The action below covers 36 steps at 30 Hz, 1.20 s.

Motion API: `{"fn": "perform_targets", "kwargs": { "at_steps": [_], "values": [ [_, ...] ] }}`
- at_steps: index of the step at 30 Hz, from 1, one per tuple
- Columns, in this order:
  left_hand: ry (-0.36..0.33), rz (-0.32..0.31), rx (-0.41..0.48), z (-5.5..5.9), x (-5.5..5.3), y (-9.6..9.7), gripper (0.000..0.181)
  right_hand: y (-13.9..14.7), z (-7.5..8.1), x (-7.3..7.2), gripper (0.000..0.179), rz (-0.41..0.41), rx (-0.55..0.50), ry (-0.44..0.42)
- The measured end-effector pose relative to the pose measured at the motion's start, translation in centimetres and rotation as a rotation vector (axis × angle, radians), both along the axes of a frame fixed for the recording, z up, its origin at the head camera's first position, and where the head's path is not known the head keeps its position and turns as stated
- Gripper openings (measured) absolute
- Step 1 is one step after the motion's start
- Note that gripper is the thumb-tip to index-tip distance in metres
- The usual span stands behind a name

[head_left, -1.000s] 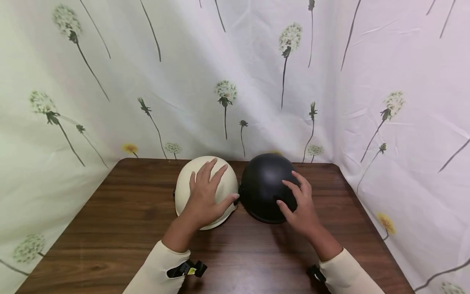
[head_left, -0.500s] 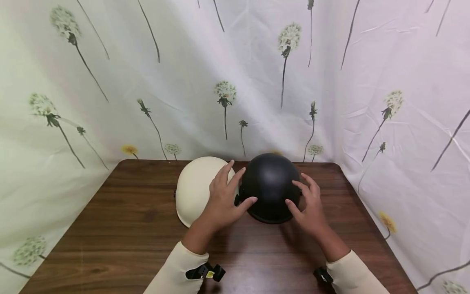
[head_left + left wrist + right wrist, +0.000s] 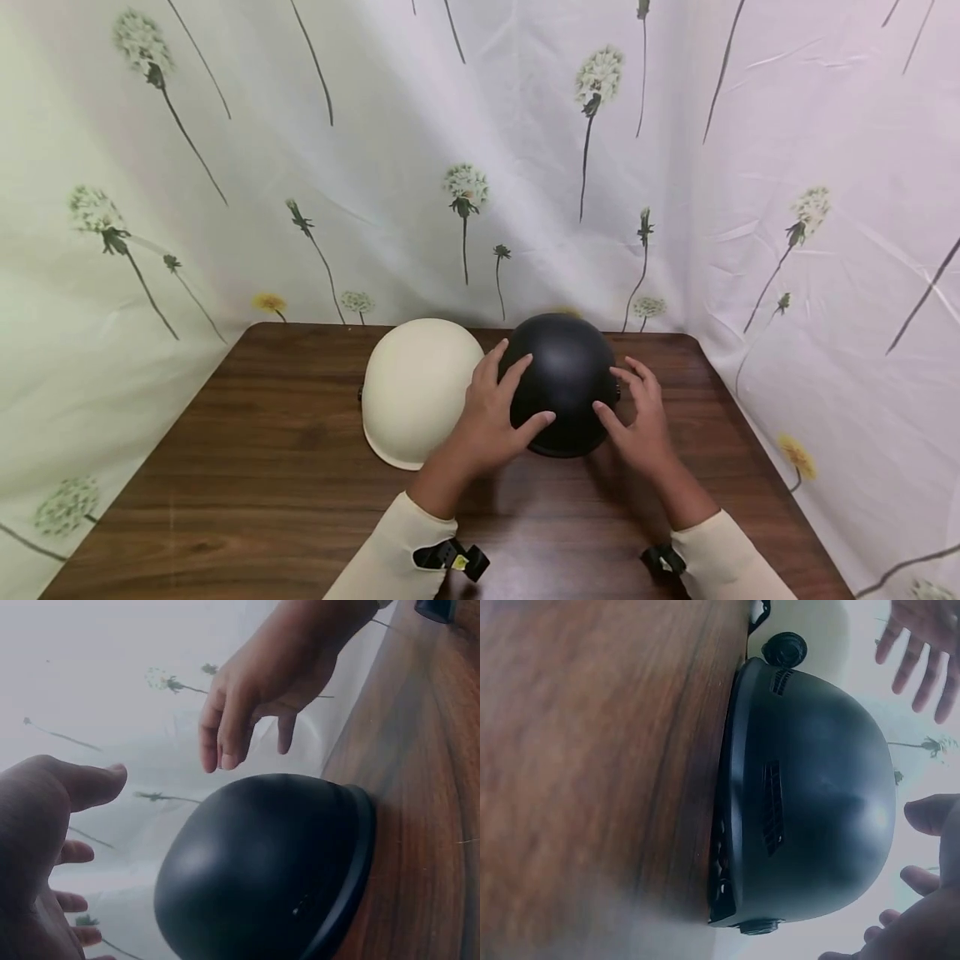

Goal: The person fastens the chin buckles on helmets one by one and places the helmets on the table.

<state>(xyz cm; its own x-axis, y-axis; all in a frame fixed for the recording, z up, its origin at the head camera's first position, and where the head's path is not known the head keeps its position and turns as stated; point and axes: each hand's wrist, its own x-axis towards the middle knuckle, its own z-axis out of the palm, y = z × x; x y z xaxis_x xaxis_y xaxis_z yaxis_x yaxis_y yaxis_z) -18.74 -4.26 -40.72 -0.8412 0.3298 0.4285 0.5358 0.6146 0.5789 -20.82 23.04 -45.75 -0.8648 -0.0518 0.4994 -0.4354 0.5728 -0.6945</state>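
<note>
I see the left hand (image 3: 491, 425) has come across from over the cream helmet (image 3: 416, 387) to the near left side of the black helmet (image 3: 566, 375), while the right hand (image 3: 643, 421) has drawn slightly outward on its right. Neither helmet appears to have shifted. As I judge it, the work now centres on the black one, with a hand at each side, and the cream one is left alone. On the left hand the fingers are spread apart and fairly straight; on the right they are apart too, loosely bent. From the wrist views, both look clear of the shell, clamped on nothing. The black helmet sits crown up at the far part of the wood-grain table (image 3: 247, 500), the cream one just beside it on the left; I can't tell from my head view whether they touch, since the left hand covers the gap. Behind the rounded far corners, white fabric (image 3: 375, 267) printed with dandelions hangs in soft folds and wraps both sides. Cream sleeves (image 3: 397, 546) reach in from the near edge, black wrist cameras (image 3: 472, 562) strapped on.
</note>
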Motion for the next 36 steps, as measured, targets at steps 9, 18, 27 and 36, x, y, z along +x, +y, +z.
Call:
{"fn": "perform_targets", "kwargs": {
  "at_steps": [9,18,27,36],
  "values": [
    [-0.077,0.053,-0.035,-1.3,-0.2,0.1,0.080,0.9,-0.5,0.0,0.055,-0.007,-0.062,-0.101],
    [-0.109,0.027,-0.037,-2.1,-1.3,-0.9,0.083,0.9,-0.7,0.0,0.055,-0.004,-0.063,-0.091],
    [-0.091,0.010,-0.032,-2.7,-2.3,-2.3,0.083,0.9,-0.8,-0.1,0.055,0.002,-0.066,-0.103],
    [-0.043,-0.015,-0.090,-3.2,-3.1,-2.7,0.083,1.0,-0.7,-0.1,0.056,-0.001,-0.065,-0.131]
  ]
}}
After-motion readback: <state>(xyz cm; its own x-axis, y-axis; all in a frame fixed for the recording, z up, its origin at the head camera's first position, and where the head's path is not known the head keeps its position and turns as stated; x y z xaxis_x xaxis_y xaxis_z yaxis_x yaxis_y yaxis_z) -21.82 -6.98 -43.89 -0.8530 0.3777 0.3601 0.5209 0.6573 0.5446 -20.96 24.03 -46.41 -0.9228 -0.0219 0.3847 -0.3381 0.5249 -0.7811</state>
